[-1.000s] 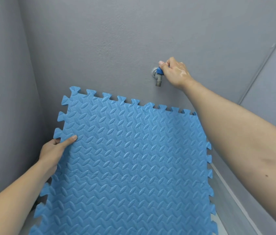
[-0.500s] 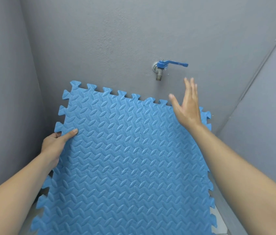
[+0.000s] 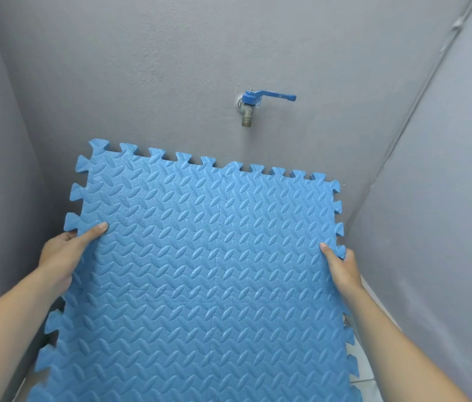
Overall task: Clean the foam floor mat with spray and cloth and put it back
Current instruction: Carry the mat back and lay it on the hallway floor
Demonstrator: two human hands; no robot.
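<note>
A blue foam floor mat (image 3: 200, 256) made of interlocking puzzle tiles with a leaf-like embossed pattern fills the lower middle of the view, tilted up toward the grey wall. My left hand (image 3: 63, 253) grips its left edge, thumb on top. My right hand (image 3: 342, 265) grips its right edge, thumb on the surface. No spray bottle or cloth is in view.
A metal wall tap (image 3: 248, 110) with a blue lever handle pointing right sits on the grey wall above the mat's top edge. Grey walls close in on the left and right. A strip of light tiled floor (image 3: 365, 381) shows at the bottom right.
My right hand left the tap handle, came down and took hold of the mat's right edge. The mat's top edge has dropped lower below the tap. My left hand kept its grip.
</note>
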